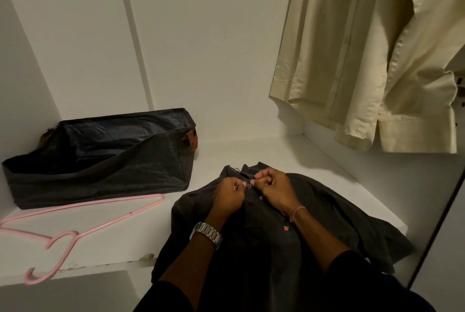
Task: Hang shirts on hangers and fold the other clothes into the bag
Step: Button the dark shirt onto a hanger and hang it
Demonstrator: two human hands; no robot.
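Note:
A dark grey polo shirt [334, 213] lies face up on the white wardrobe shelf [120, 236], its hem hanging over the front edge. My left hand [230, 196] and my right hand [274, 189] pinch the button placket just below the collar, fingers closed on the fabric around the top button. A small red logo shows on the chest. A pink plastic hanger [75, 233] lies flat on the shelf to the left of the shirt. Behind it sits an open dark fabric bag [100, 168] with a dark lining; I cannot tell what is inside.
A cream long-sleeved shirt [364, 55] hangs at the upper right, its hem and cuff dangling above the shelf's right side. White wardrobe walls close in the back and left. A dark door edge [442, 216] runs down the right.

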